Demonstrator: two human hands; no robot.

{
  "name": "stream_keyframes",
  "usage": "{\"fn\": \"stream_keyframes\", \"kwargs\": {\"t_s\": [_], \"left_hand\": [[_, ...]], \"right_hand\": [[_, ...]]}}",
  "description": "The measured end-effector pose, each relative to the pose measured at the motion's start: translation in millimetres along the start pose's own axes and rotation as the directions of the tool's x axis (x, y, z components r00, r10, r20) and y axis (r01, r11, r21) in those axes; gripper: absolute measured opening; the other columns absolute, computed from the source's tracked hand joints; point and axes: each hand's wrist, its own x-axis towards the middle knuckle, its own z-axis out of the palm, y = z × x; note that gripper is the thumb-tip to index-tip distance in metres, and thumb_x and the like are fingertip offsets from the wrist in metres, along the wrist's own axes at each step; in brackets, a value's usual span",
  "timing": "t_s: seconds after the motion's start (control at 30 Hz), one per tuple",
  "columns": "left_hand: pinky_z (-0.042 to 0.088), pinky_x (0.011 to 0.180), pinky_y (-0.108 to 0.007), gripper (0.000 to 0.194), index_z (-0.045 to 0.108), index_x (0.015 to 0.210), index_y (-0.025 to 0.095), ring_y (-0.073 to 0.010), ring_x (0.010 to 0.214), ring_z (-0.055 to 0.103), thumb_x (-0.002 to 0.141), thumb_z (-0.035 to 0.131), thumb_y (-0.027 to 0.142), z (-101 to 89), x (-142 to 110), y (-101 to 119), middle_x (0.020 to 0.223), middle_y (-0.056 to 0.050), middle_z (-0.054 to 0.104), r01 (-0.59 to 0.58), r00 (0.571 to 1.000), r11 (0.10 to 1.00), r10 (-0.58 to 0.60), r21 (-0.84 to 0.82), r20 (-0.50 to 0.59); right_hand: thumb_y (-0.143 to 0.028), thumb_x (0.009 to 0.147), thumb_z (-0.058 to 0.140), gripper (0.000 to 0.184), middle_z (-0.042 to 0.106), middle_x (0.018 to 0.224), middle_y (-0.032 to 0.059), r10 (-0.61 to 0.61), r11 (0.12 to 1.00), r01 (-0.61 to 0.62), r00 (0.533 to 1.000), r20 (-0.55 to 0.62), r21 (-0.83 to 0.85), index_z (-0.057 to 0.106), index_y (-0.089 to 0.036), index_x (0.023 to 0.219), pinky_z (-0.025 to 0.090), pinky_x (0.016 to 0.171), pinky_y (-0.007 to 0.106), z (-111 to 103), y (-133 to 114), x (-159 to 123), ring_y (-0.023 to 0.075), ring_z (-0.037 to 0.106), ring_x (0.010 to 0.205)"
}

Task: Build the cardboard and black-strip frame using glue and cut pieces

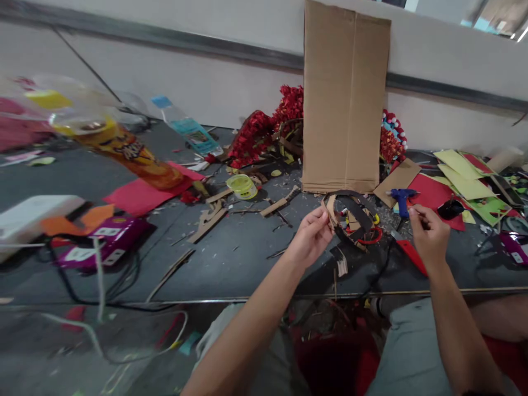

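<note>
My left hand [312, 235] is closed on the edge of a ring made of a bent cardboard strip [331, 208], brown on one side and dark on the other. The ring is held up over the table. My right hand [429, 235] is to the right of it, thumb and fingers pinched together; whatever they may hold is too small to make out. Just beyond those fingertips is a blue glue gun [402, 199] with a dark cord. A red-handled cutter [412, 257] lies beneath my right hand. Behind the ring, red-handled scissors [373, 236] partly show.
A tall cardboard sheet [344, 99] stands against the wall before red paper-covered shapes [256, 135]. Cardboard scraps [208, 223] litter the dark table [243, 264]. Leftwards are a chip-labelled bottle [136, 151], a blue-capped bottle [192, 132], a yellow tub [242, 187] and a purple power strip [109, 242] with cables.
</note>
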Motion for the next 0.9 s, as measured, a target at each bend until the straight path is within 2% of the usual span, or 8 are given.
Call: {"fn": "stream_keyframes", "kwargs": {"t_s": [0.17, 0.4, 0.67, 0.8, 0.9], "left_hand": [[0.049, 0.056, -0.017, 0.024, 0.064, 0.070, 0.016, -0.0074, 0.055, 0.058, 0.062, 0.082, 0.030, 5.2, -6, 3, 0.059, 0.004, 0.062, 0.050, 0.998, 0.995, -0.047, -0.090, 0.032], [0.048, 0.058, -0.017, 0.019, 0.066, 0.073, 0.017, -0.0067, 0.055, 0.057, 0.066, 0.080, 0.029, 6.7, -7, 3, 0.059, 0.005, 0.061, 0.124, 0.990, 0.976, -0.110, -0.177, 0.086], [0.047, 0.058, -0.019, 0.023, 0.064, 0.070, 0.015, -0.0067, 0.054, 0.052, 0.061, 0.082, 0.025, 2.8, -8, 5, 0.059, 0.004, 0.056, 0.172, 0.985, 0.963, -0.166, -0.209, 0.046], [0.045, 0.057, -0.021, 0.030, 0.059, 0.066, 0.015, -0.0079, 0.053, 0.048, 0.054, 0.085, 0.024, 3.4, -10, 7, 0.055, 0.005, 0.047, 0.218, 0.972, 0.963, -0.199, -0.160, 0.122], [0.044, 0.055, -0.022, 0.032, 0.053, 0.060, 0.016, -0.0080, 0.050, 0.045, 0.052, 0.084, 0.022, 2.0, -11, 7, 0.051, 0.005, 0.042, 0.222, 0.969, 0.969, -0.207, -0.108, 0.133]], "right_hand": [[-0.039, 0.087, 0.053, 0.029, 0.063, 0.058, 0.0000, -0.121, 0.990, 0.126, 0.990, 0.076, -0.059, 0.070, -0.016, 0.084, 0.042, 0.051, 0.020, 5, -9, -7, 0.0095, 0.053, 0.048], [-0.035, 0.087, 0.053, 0.025, 0.066, 0.060, 0.0002, -0.178, 0.983, 0.182, 0.977, 0.121, -0.020, 0.070, -0.017, 0.083, 0.043, 0.050, 0.018, 6, -24, -13, 0.0088, 0.055, 0.048], [-0.034, 0.086, 0.056, 0.023, 0.066, 0.060, 0.0000, -0.113, 0.992, 0.100, 0.970, 0.215, 0.072, 0.070, -0.016, 0.081, 0.043, 0.049, 0.018, 9, -31, -17, 0.0083, 0.055, 0.047], [-0.034, 0.084, 0.059, 0.021, 0.063, 0.056, -0.0013, -0.045, 0.977, -0.001, 0.976, 0.214, 0.212, 0.069, -0.016, 0.079, 0.040, 0.043, 0.017, 9, -32, -22, 0.0071, 0.052, 0.043], [-0.033, 0.085, 0.059, 0.021, 0.060, 0.049, -0.0031, -0.012, 0.933, -0.062, 0.979, 0.203, 0.355, 0.069, -0.016, 0.077, 0.037, 0.040, 0.016, 4, -37, -27, 0.0055, 0.048, 0.037]]}}
